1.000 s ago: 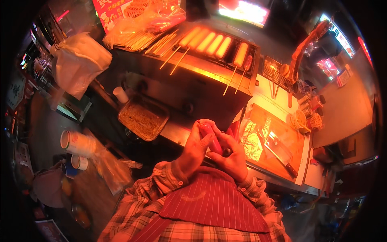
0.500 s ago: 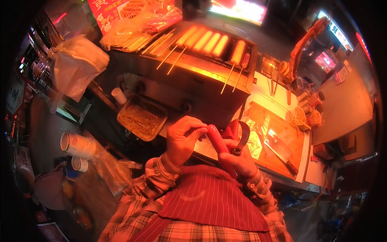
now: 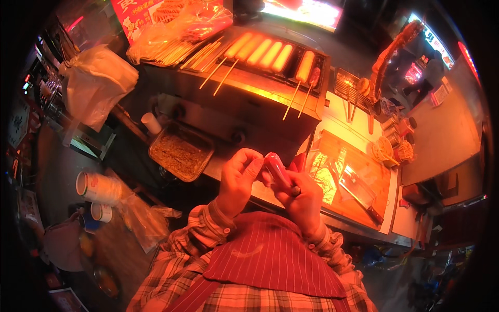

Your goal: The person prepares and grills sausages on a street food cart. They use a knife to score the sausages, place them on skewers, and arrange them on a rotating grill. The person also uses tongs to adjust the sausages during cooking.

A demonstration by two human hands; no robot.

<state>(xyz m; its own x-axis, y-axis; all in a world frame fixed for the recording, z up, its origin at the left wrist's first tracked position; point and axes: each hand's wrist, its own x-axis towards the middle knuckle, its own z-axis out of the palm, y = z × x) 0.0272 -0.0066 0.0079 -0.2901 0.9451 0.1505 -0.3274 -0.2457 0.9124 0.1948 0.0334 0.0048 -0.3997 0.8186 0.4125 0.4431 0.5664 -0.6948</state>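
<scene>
From my end of the feed, I see both forearms, in plaid sleeves, rising from the lower edge and angling inward, so the hands meet in front of the striped apron at its upper hem. My right hand is wrapped around the lower part of a red sausage, its fingers curled, with the sausage tilted so its rounded upper end leans left, away from the palm. A small dark end shows beside the right thumb; I can't tell what it belongs to. My left hand is raised just left of the sausage, wrist bent inward, thumb and forefinger drawn together near its upper end; I can't tell whether they grip or merely touch it. The sausage is held up off the counter, left of the crumpled foil and the knife on the cutting board, and below the grill.
</scene>
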